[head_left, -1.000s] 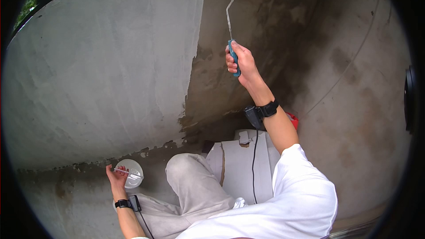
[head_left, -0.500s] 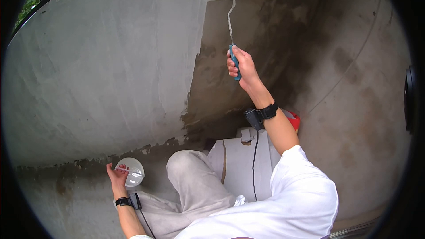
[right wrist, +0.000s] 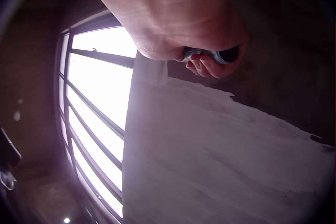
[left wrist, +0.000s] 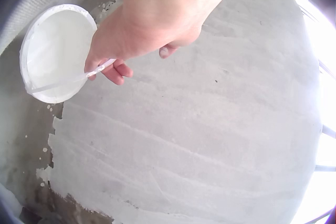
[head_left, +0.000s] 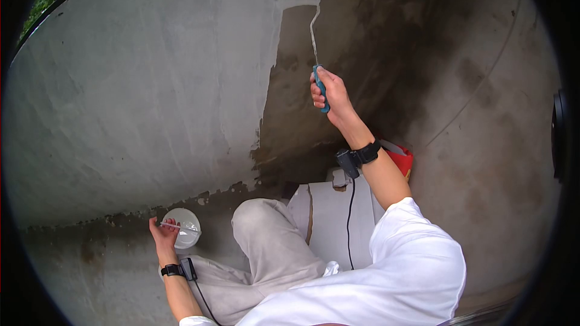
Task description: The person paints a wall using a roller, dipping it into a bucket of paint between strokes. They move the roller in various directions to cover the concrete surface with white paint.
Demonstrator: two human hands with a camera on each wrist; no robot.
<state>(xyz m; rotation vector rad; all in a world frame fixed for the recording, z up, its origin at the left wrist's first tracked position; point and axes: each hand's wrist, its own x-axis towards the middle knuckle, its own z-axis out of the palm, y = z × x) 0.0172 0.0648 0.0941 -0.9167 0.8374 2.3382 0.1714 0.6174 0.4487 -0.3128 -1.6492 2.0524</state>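
In the head view my right hand [head_left: 336,93] grips the blue handle of a paint roller [head_left: 297,0], thumb along the handle. The roller's white sleeve lies against the wall [head_left: 151,84], at the right edge of a light grey coated area. My left hand [head_left: 164,235] is low at the left, its fingers hooked round the bail handle [left wrist: 63,83] of a white bucket [left wrist: 25,56]. Whitish liquid shows inside the bucket. Seen from the right wrist, the curled fingers [right wrist: 210,66] wrap the roller's grip, and the hand hides the rest of the tool.
Dark, bare wall [head_left: 302,72] lies right of the coated area. A window [right wrist: 100,92] is above it. White cardboard [head_left: 338,217] lies on the floor beside the person's bent knee [head_left: 260,223]. Behind the right forearm sits a red object [head_left: 400,158]. Black cables [head_left: 349,223] hang from the wrist cameras.
The right hand has drawn the roller down the wall from near the window, and light coating shows above it. The left hand keeps its hold on the bucket's handle.
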